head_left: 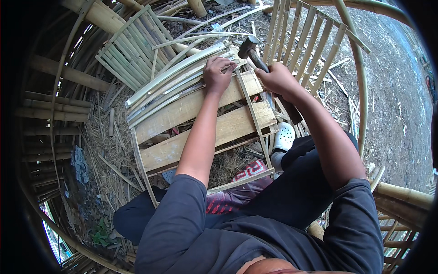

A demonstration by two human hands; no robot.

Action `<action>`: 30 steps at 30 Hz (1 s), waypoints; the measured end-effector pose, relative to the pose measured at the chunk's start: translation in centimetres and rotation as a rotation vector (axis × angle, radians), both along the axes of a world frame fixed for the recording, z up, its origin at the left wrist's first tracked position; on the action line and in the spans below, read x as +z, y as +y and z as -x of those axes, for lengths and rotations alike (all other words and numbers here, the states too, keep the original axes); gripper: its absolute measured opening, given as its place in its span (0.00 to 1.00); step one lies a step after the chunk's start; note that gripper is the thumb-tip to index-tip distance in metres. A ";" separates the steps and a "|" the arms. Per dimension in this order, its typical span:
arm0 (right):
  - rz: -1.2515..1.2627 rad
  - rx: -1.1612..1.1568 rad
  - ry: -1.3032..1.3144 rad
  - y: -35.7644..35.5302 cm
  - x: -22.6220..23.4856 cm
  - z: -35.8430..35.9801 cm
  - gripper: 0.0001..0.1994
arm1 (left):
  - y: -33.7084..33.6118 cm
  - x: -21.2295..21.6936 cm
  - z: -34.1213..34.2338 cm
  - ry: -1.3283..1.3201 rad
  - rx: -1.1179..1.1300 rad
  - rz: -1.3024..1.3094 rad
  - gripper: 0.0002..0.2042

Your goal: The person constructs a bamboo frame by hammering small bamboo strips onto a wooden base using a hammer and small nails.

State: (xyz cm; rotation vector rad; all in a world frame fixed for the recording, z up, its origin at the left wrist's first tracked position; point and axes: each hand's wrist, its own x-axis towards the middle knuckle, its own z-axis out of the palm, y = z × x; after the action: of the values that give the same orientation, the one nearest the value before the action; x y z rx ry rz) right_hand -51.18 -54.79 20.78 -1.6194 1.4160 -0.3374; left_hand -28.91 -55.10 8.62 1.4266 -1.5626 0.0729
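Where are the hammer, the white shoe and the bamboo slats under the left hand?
hammer [248, 45], head view, on its dark metal head.
white shoe [284, 137], head view, on its perforated top.
bamboo slats [175, 75], head view, on the middle of the curved bundle.

**Pale bamboo, dark clothes**

The bamboo frame [200, 114] is pale yellow-tan, its bundled strips [173, 77] greyish-green. The hammer [255, 57] has a dark grey head and a dark brown handle. The sleeves [182, 219] are slate blue, the trousers [301, 182] black. Near them, a cloth [246, 176] shows a red-and-white pattern. The clog [284, 137] is white with holes. The ground [392, 100] on the right is grey-brown.
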 end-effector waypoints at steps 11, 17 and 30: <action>0.136 0.096 0.127 -0.3 0.0 -1.4 0.27 | 0.0 0.0 0.1 0.106 -0.008 0.026 0.07; 0.110 0.070 0.081 -0.6 -0.4 -1.2 0.26 | 0.6 0.4 0.4 0.142 0.010 -0.032 0.07; 0.096 0.114 0.141 -0.7 -0.6 -1.1 0.25 | 0.3 -0.1 0.5 0.272 0.010 -0.226 0.07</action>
State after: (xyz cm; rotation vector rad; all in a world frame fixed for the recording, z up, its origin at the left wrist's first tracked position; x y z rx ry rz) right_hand -50.09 -55.45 20.20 -1.8248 1.4228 -0.2317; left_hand -29.42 -54.76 8.53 1.5466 -1.3706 -0.2897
